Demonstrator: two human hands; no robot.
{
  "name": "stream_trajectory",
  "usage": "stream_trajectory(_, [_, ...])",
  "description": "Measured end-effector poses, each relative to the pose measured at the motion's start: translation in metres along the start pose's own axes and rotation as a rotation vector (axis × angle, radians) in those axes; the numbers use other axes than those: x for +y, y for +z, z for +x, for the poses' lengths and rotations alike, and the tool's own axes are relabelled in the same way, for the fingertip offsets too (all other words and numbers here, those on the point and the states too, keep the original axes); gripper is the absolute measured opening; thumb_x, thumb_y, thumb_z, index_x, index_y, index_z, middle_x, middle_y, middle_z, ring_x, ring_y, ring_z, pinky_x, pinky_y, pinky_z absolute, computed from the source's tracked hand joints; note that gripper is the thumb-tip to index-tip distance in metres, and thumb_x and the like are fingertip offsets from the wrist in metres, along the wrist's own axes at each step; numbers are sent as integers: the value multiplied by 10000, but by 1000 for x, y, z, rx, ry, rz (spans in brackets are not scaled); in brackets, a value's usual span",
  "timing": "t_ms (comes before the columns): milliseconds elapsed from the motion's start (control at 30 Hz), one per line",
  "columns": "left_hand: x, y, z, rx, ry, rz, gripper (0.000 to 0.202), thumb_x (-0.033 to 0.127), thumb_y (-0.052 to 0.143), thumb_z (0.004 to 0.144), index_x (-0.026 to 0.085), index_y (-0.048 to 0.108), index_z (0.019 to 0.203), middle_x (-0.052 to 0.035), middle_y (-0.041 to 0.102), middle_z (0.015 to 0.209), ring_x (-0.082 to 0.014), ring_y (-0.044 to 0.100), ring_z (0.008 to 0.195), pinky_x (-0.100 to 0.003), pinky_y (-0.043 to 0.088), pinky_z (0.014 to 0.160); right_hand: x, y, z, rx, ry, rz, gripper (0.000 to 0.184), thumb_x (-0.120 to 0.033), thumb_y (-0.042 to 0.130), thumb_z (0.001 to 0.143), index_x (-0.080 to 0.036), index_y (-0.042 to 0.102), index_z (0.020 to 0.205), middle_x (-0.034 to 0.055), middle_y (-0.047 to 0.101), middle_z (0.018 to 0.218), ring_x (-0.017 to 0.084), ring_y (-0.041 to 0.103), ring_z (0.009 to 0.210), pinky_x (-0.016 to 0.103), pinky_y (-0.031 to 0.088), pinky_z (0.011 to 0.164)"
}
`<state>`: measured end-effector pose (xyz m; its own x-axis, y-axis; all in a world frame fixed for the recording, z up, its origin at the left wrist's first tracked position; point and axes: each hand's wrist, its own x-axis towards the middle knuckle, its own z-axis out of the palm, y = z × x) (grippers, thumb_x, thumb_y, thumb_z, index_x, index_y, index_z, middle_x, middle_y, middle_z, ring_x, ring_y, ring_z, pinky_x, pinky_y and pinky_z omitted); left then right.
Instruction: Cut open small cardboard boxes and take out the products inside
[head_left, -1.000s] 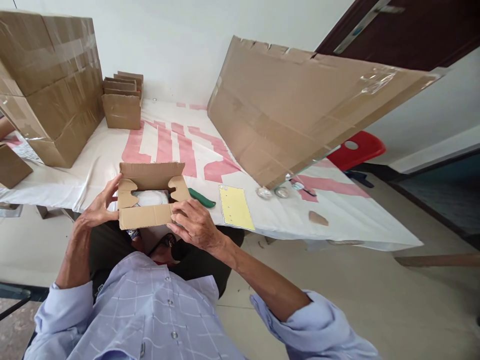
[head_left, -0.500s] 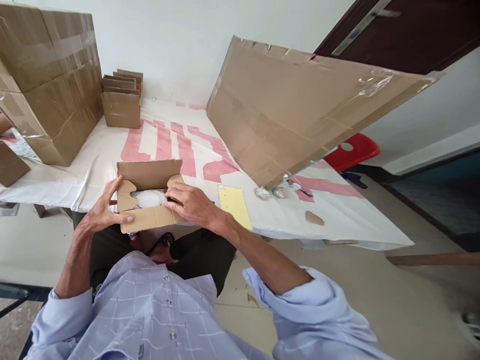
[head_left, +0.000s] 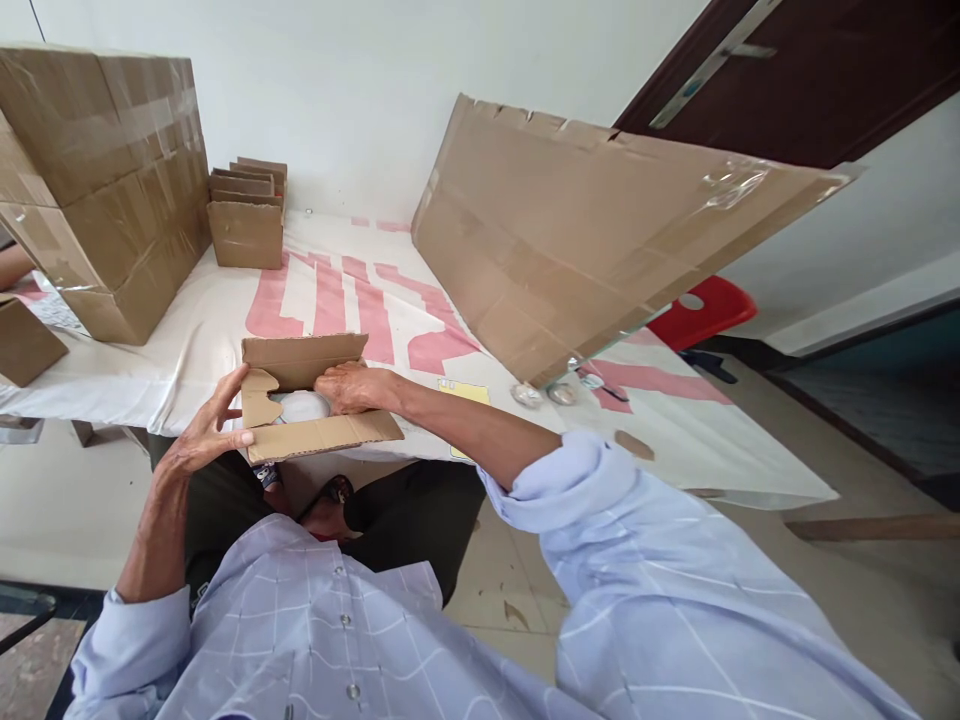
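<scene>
At the near edge of the white-covered table (head_left: 187,352), the left hand (head_left: 201,436) is holding an open carton (head_left: 322,437) by its left end, while the right hand (head_left: 351,388) is resting inside beside a white item (head_left: 303,406), its grip too hidden to tell
</scene>
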<state>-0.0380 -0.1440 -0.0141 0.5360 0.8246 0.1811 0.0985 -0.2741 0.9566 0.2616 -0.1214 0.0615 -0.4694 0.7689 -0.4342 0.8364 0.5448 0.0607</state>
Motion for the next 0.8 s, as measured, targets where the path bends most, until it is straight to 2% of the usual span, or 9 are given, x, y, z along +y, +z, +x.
stream_trajectory(67, [-5, -2, -1, -39, 14, -68, 1296, 812, 920, 689, 414, 339, 1777, -109, 240, 1889, -527, 210, 1716, -651, 416, 1282, 3, 4, -2, 44, -41, 12, 291, -288, 796, 907, -154, 781, 1165, 162, 788, 1273, 334, 735, 1156, 350, 488, 888])
stream_trajectory(133, [-7, -1, -1, -53, 10, -75, 1407, 745, 998, 621, 432, 280, 1790, -117, 256, 1884, -517, 198, 1724, -650, 432, 1271, 5, 6, -7, 78, -62, 42, 344, -364, 783, 949, -144, 752, 1212, 174, 770, 1294, 333, 715, 1168, 357, 470, 913])
stream_trajectory(233, [-7, 6, 2, 10, -8, 25, 1464, 601, 1042, 637, 419, 187, 1811, -147, 315, 1856, -494, 248, 1717, -647, 442, 1266, 3, 4, -15, 121, -71, 106, 381, -405, 761, 983, -144, 717, 1257, 177, 754, 1315, 326, 696, 1187, 354, 445, 906])
stream_trajectory(400, [-4, 13, 11, 80, -20, 126, 1415, 504, 1011, 665, 357, 201, 1815, -168, 383, 1813, -498, 402, 1642, -631, 501, 1221, -4, -14, -27, 218, -81, 172, 287, -355, 760, 985, -163, 714, 1194, 138, 754, 1275, 289, 685, 1134, 325, 386, 807])
stream_trajectory(533, [-4, 12, 17, 71, -14, 109, 1415, 445, 1010, 649, 330, 213, 1813, -182, 432, 1780, -484, 424, 1630, -613, 504, 1217, -4, -31, -35, 340, -108, 187, 162, -228, 681, 984, -159, 723, 1124, 116, 740, 1179, 241, 655, 988, 326, 347, 764])
stream_trajectory(667, [-7, 14, 26, 59, 5, 89, 1420, 449, 1015, 642, 335, 214, 1810, -175, 470, 1758, -483, 398, 1646, -589, 525, 1189, 5, -41, -39, 396, -112, 219, 171, -194, 643, 951, -167, 732, 1095, 97, 727, 1132, 226, 627, 947, 320, 349, 757])
stream_trajectory(800, [-12, 16, 38, 38, -2, 90, 1446, 449, 1023, 640, 313, 192, 1815, -187, 440, 1777, -494, 419, 1628, -584, 518, 1198, 25, -46, -49, 478, -131, 327, 133, -230, 650, 934, -174, 719, 1033, 81, 714, 1064, 212, 609, 915, 312, 387, 783])
